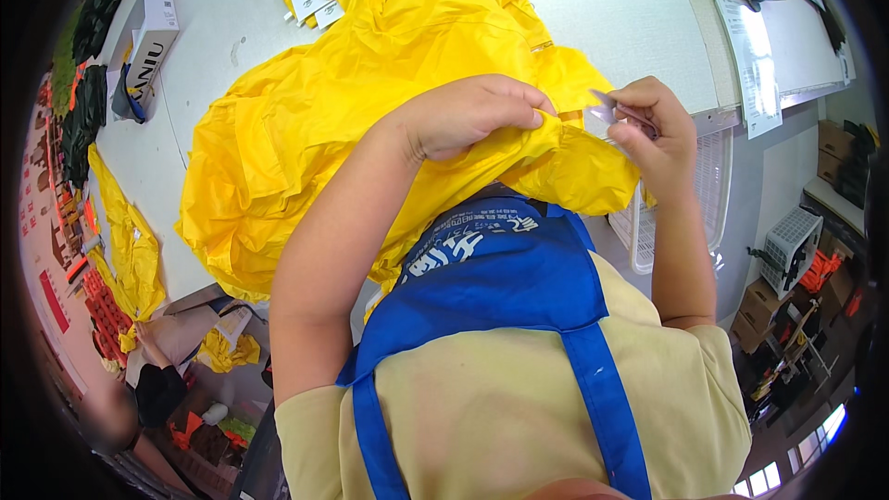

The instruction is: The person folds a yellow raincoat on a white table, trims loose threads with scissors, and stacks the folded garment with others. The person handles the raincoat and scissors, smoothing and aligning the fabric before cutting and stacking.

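A bright yellow garment [315, 102] of thin, crinkled fabric lies bunched across the table edge and hangs down in front of my blue apron. My left hand [482, 116] pinches a fold of it between thumb and fingers. In my right hand [659, 125] is a small pair of thread snips [604, 106], the blades pointing left toward the pinched fabric. The blade tips are close to the fabric; whether they touch it I cannot tell. Part of the handle is hidden by my fingers.
Further yellow garments with white tags [324, 9] lie at the far side of the white table [222, 0]. A white box [153, 37] stands at left. A printed sheet [748, 65] and a white plastic basket [708, 185] are at right. Another person [157, 389] works at lower left.
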The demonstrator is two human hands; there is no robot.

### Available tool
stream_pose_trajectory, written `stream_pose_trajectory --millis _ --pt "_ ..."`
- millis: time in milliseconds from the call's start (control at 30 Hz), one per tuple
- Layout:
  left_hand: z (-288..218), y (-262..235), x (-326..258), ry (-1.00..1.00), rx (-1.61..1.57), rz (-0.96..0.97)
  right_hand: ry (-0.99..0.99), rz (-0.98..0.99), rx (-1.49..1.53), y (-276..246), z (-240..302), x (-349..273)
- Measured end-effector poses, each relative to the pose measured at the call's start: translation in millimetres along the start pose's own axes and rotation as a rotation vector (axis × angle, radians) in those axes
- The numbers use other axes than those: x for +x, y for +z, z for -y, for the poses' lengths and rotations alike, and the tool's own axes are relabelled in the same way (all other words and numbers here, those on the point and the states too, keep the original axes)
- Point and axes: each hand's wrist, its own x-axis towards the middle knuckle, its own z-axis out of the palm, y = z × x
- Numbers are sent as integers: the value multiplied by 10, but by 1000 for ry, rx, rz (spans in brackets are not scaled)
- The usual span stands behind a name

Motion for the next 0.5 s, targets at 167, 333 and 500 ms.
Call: stream_pose_trajectory --millis 167,333,500 --pt "36 126 13 194 394 -109 293 -255 -123 -23 -821 199" --pt "603 429 -100 305 927 -457 23 -409 -987 -281 -1746 203" --pt "1029 369 -77 460 1085 -728 368 -116 -160 17 -1240 -27"
